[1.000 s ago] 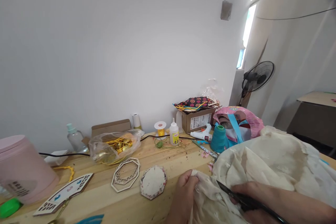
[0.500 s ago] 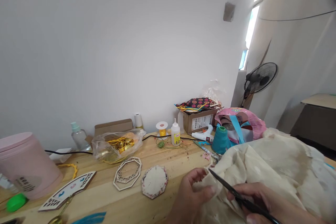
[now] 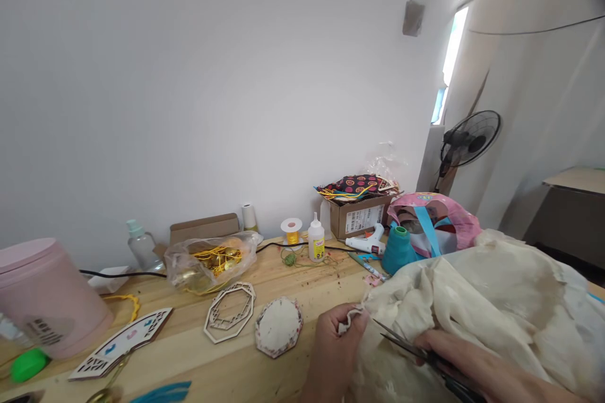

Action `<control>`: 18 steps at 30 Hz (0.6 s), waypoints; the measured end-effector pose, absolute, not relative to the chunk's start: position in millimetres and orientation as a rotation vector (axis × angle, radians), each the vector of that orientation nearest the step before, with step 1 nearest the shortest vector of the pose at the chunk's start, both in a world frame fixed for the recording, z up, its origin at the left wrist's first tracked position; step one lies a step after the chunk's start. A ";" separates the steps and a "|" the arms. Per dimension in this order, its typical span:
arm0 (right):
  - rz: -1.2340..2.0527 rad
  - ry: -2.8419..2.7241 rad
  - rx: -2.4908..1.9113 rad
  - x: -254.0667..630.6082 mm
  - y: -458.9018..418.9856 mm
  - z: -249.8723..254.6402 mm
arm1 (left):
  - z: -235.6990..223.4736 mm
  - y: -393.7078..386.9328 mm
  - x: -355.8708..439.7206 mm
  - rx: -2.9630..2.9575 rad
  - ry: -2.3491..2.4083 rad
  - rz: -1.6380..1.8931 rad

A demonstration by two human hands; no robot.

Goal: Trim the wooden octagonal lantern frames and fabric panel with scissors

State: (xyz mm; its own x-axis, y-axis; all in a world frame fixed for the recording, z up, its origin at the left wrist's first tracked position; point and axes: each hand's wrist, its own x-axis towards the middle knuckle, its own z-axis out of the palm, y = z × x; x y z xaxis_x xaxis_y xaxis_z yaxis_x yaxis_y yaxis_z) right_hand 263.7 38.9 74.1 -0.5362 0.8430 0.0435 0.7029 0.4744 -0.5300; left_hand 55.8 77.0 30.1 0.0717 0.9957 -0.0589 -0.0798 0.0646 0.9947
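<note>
A big heap of cream fabric lies on the wooden table at the lower right. My left hand is closed, pinching a gathered edge of that fabric. My right hand grips black scissors; the blades are slightly apart and point left toward the pinched edge, lying against the cloth. A fabric-covered octagon piece rests on the table just left of my left hand.
Also on the table: a wooden octagon frame, a cut-out panel, a pink tub, a bag of gold cord, a glue bottle, a glue gun, a teal thread cone, a cardboard box. A fan stands behind.
My left hand regathered the fabric edge and shifted slightly left and down. The scissors dropped lower and flatter against the cloth, blades now slightly apart.
</note>
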 end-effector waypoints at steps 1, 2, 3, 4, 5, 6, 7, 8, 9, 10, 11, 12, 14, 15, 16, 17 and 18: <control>0.593 -2.455 -1.326 263.7 39.5 75.5 | 31.6 77.1 55.5 1.149 1.114 1.153; 0.510 -2.475 -1.348 263.5 40.4 76.9 | 33.0 77.0 55.2 1.158 1.099 1.155; 0.438 -2.491 -1.371 262.8 41.5 78.8 | 34.3 76.6 55.0 1.167 1.087 1.153; 0.381 -2.502 -1.397 261.8 42.8 81.5 | 35.4 76.0 55.0 1.182 1.079 1.152; 0.340 -2.501 -1.430 260.5 44.1 85.1 | 36.4 75.3 55.1 1.206 1.078 1.155; 0.314 -2.503 -1.456 259.0 45.5 89.5 | 37.2 74.4 55.2 1.237 1.077 1.159; 0.290 -2.503 -1.476 257.6 46.9 94.4 | 37.9 73.6 55.5 1.270 1.074 1.161; 0.269 -2.504 -1.485 256.5 48.2 99.3 | 38.3 72.8 55.7 1.300 1.069 1.164; 0.249 -2.509 -1.486 255.7 49.6 103.8 | 38.4 72.1 56.0 1.325 1.062 1.164; 0.227 -2.515 -1.480 255.3 51.0 107.5 | 38.2 71.5 56.3 1.346 1.057 1.161; 0.207 -2.528 -1.470 255.2 52.4 110.1 | 37.4 71.1 56.5 1.364 1.052 1.152; 0.186 -2.547 -1.460 255.3 53.6 111.7 | 36.2 71.0 56.6 1.378 1.049 1.147; 0.147 -2.597 -1.448 255.3 55.7 111.9 | 32.5 71.1 56.7 1.386 1.062 1.152; 0.118 -2.621 -1.446 255.2 56.6 111.0 | 30.4 71.3 56.6 1.382 1.083 1.163; 0.085 -2.643 -1.437 254.9 57.5 109.6 | 28.5 71.5 56.5 1.381 1.106 1.171; 0.047 -2.660 -1.423 254.5 58.2 108.0 | 27.0 71.7 56.4 1.387 1.122 1.172; 0.009 -2.672 -1.404 254.0 59.0 106.5 | 26.1 71.8 56.3 1.404 1.126 1.161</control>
